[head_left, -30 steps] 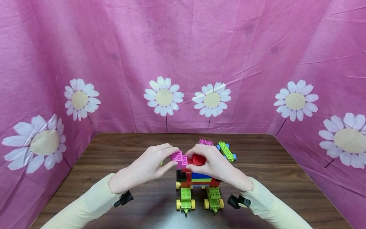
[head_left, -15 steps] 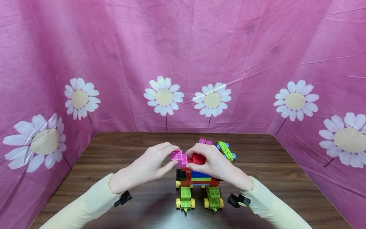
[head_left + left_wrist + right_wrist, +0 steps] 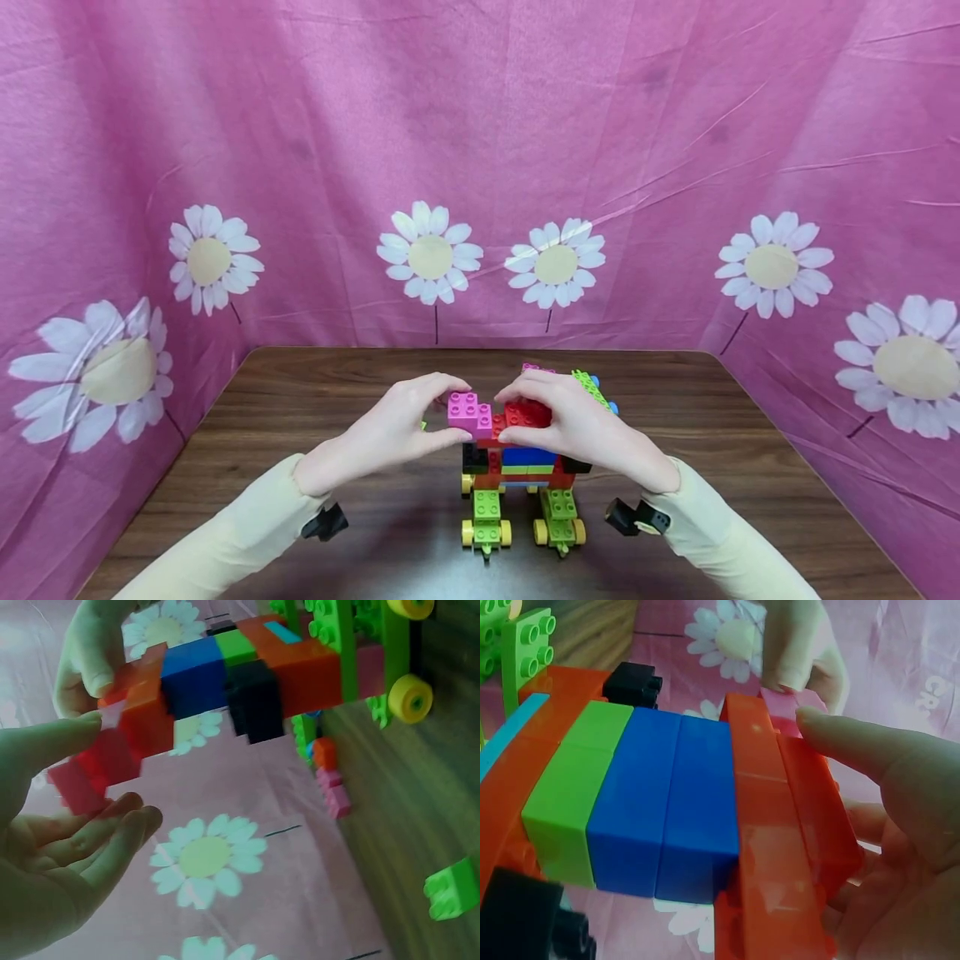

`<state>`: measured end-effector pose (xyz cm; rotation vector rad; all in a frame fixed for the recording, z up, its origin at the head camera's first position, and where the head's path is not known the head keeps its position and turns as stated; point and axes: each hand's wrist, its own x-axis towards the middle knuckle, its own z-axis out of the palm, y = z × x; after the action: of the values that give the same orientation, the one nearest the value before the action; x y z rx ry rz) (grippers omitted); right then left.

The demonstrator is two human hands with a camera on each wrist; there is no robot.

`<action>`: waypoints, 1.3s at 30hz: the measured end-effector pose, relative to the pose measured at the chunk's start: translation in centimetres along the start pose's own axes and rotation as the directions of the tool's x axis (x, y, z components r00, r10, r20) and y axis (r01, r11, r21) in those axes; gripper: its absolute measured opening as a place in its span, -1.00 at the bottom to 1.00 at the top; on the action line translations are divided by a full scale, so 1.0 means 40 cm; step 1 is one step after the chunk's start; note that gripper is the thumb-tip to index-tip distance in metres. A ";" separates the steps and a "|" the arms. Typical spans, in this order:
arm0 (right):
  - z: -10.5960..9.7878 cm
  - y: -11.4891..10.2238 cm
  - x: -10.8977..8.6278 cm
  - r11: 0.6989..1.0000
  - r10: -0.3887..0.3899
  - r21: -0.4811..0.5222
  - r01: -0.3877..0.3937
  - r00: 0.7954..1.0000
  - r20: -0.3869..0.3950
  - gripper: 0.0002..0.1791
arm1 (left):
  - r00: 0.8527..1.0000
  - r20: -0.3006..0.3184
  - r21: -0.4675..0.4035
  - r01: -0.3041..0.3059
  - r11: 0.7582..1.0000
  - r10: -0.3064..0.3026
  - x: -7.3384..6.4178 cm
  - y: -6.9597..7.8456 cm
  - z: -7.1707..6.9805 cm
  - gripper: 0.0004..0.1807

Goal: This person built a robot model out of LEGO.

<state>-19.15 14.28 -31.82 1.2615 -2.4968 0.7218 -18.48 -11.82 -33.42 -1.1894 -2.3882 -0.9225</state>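
Observation:
In the head view, a tall model of toy building bricks stands on the table. Pink bricks (image 3: 462, 408) project from its upper left side. My left hand (image 3: 390, 417) holds them, fingers behind and thumb in front. The left wrist view shows that thumb lying along a pink brick (image 3: 116, 757). At the model's top, my right hand (image 3: 573, 417) holds a red brick (image 3: 821, 814) between thumb and fingers, and it partly hides the brick in the head view. Below are blue bricks (image 3: 528, 457), a black brick (image 3: 474, 458) and green wheeled bases (image 3: 487, 505) with yellow wheels.
Behind the right hand lies a green wheeled base (image 3: 592, 387) with blue wheels, beside partly hidden pink bricks (image 3: 531, 367). A loose green brick (image 3: 452, 889) lies on the wooden table (image 3: 315, 375). A pink flowered cloth (image 3: 480, 125) hangs behind the table.
My right hand has shifted slightly right along the red brick, baring more of the red bricks' left part. The left thumb sits slightly lower, and more of the upper pink brick shows.

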 end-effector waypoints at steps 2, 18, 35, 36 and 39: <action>-0.007 0.002 -0.007 1.000 0.013 0.000 -0.013 1.000 0.003 -0.61 | 1.000 0.004 -0.033 0.020 0.999 -0.020 0.001 -0.008 0.010 -0.48; -0.033 0.001 -0.045 0.991 0.132 -0.012 -0.131 0.991 0.024 -0.64 | 0.954 0.046 -0.299 0.297 0.907 -0.297 -0.009 -0.024 0.089 -0.39; -0.024 -0.003 -0.021 0.999 0.047 0.011 -0.047 0.999 0.004 -0.65 | 0.930 0.046 -0.300 0.361 0.883 -0.364 -0.033 -0.037 0.078 -0.53; -0.027 -0.004 -0.019 0.998 0.052 0.027 -0.052 0.999 0.003 -0.66 | 0.931 0.044 -0.297 0.358 0.885 -0.362 -0.036 -0.039 0.076 -0.53; -0.041 0.000 -0.015 0.996 0.077 0.056 -0.076 0.997 -0.020 -0.66 | 0.925 0.053 -0.314 0.372 0.874 -0.375 -0.045 -0.044 0.068 -0.52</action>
<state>-18.78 15.57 -30.68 1.1750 -2.5358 0.8239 -18.78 -11.87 -37.12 -0.8190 -2.5799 -1.4796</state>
